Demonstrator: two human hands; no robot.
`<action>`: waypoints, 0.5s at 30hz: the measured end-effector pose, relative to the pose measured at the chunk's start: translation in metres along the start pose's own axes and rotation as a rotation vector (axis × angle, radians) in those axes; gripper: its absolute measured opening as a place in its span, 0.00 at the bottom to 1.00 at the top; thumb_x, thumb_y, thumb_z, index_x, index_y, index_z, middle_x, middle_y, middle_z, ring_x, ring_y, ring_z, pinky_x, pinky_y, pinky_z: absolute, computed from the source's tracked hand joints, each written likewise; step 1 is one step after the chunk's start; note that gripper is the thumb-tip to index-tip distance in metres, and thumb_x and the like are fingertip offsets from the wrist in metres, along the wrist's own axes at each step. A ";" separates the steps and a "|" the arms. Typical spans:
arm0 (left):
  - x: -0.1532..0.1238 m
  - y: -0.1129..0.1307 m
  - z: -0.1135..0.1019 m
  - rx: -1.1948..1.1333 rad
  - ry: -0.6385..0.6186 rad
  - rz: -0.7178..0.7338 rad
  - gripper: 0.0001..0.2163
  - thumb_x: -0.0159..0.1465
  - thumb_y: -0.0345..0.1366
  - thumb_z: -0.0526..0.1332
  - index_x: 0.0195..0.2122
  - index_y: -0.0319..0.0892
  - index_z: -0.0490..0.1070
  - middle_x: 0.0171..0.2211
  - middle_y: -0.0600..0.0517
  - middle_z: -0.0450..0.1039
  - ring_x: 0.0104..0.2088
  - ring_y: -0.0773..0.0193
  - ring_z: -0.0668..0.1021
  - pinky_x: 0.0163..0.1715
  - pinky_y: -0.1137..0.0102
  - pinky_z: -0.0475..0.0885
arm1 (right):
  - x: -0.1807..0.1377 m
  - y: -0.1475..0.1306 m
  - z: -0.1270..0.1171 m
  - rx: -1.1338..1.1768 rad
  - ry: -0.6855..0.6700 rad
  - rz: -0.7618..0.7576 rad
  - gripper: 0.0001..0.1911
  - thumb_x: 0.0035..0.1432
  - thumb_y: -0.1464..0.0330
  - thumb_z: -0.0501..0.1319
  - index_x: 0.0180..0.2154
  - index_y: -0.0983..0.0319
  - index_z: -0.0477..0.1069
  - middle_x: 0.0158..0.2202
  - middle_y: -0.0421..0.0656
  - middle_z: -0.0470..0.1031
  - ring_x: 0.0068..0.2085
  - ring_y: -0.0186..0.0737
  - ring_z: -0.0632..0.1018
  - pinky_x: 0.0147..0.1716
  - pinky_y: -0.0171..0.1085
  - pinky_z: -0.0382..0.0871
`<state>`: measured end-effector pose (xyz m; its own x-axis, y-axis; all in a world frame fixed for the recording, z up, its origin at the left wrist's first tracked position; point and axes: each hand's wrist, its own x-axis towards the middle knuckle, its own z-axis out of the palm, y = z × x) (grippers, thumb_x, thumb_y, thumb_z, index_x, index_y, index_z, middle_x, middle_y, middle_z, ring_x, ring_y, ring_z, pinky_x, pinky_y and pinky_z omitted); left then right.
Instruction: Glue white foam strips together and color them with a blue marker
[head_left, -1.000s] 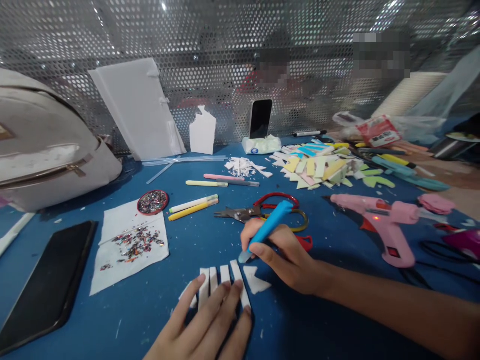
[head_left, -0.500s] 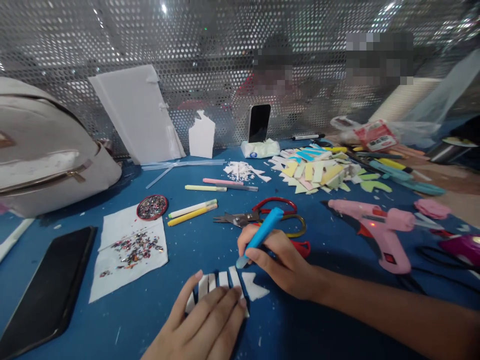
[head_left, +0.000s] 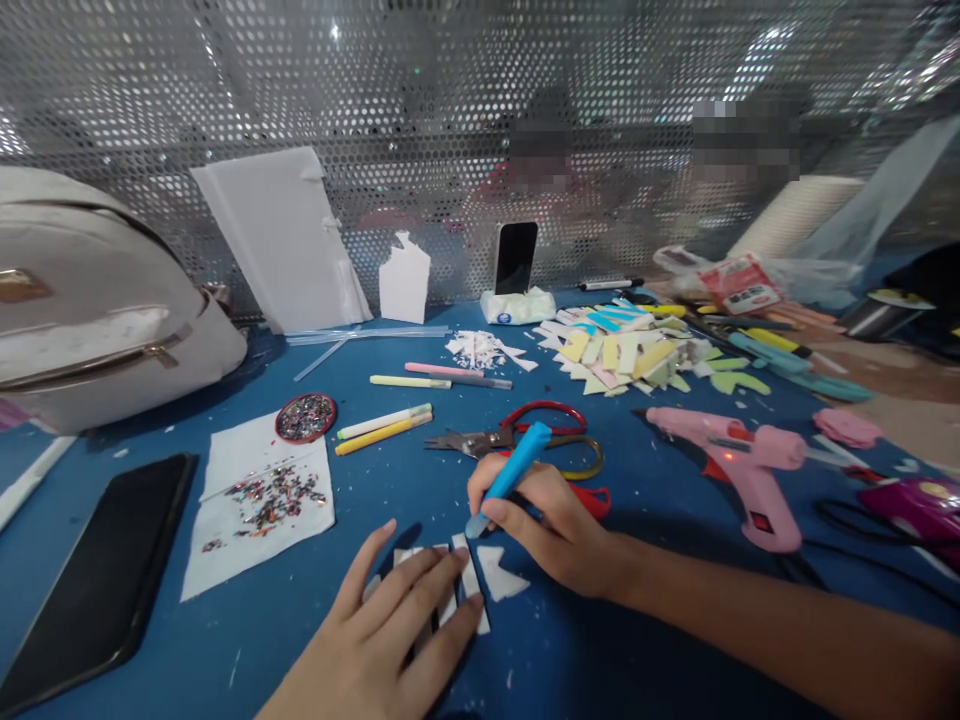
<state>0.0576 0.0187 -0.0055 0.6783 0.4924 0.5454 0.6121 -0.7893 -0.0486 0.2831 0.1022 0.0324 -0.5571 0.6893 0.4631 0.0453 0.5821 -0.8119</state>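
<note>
My left hand (head_left: 390, 635) lies flat with fingers spread over several white strips (head_left: 470, 580), pressing them to the blue table and partly hiding them. A blue marker (head_left: 517, 465) is gripped in my right hand (head_left: 566, 535), slanted, its tip at the upper end of the rightmost strip. Whether the tip touches the strip I cannot tell. Just right of the strips lies a notched white piece (head_left: 501, 574). Behind my right hand rest the scissors (head_left: 551, 410) with a red handle and pliers (head_left: 480, 442).
A pink glue gun (head_left: 739, 465) lies at right beside a pile of pastel strips (head_left: 622, 345). Left are a black phone (head_left: 97, 570), a white sheet (head_left: 225, 540) with sequins, and a pale backpack (head_left: 97, 320). More markers (head_left: 386, 432) lie mid-table; a perforated metal screen (head_left: 420, 90) stands behind.
My left hand's fingers have spread and shifted slightly left, uncovering more of the rightmost strip. The blue marker has moved a little left and down in my right hand. The view has shifted slightly.
</note>
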 end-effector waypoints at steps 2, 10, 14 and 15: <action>0.000 -0.004 -0.002 -0.012 -0.049 0.031 0.26 0.77 0.53 0.43 0.59 0.44 0.73 0.60 0.49 0.72 0.61 0.58 0.72 0.72 0.49 0.39 | 0.000 -0.001 0.000 0.002 -0.004 -0.002 0.15 0.74 0.61 0.54 0.36 0.61 0.70 0.32 0.39 0.72 0.30 0.35 0.73 0.32 0.35 0.68; 0.001 -0.009 -0.005 0.011 -0.056 0.079 0.25 0.77 0.51 0.45 0.61 0.43 0.72 0.61 0.50 0.72 0.61 0.59 0.72 0.71 0.47 0.37 | 0.001 -0.003 -0.001 -0.013 -0.013 -0.007 0.16 0.74 0.61 0.54 0.35 0.61 0.71 0.31 0.40 0.73 0.30 0.35 0.73 0.32 0.35 0.68; 0.001 -0.007 -0.004 0.037 -0.054 0.087 0.25 0.78 0.50 0.43 0.62 0.42 0.71 0.60 0.51 0.73 0.61 0.58 0.71 0.71 0.46 0.38 | 0.001 -0.003 -0.001 -0.033 -0.006 -0.012 0.15 0.75 0.62 0.54 0.36 0.61 0.71 0.32 0.40 0.73 0.32 0.36 0.74 0.34 0.35 0.68; 0.001 -0.007 -0.003 0.045 -0.052 0.086 0.25 0.78 0.49 0.42 0.62 0.42 0.71 0.60 0.51 0.73 0.61 0.58 0.71 0.71 0.46 0.38 | 0.001 -0.003 0.000 -0.034 -0.007 -0.013 0.15 0.75 0.62 0.54 0.36 0.61 0.71 0.32 0.40 0.74 0.32 0.36 0.74 0.34 0.35 0.68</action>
<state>0.0531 0.0233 -0.0015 0.7485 0.4429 0.4935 0.5677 -0.8126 -0.1318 0.2827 0.1011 0.0357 -0.5638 0.6786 0.4707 0.0663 0.6053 -0.7932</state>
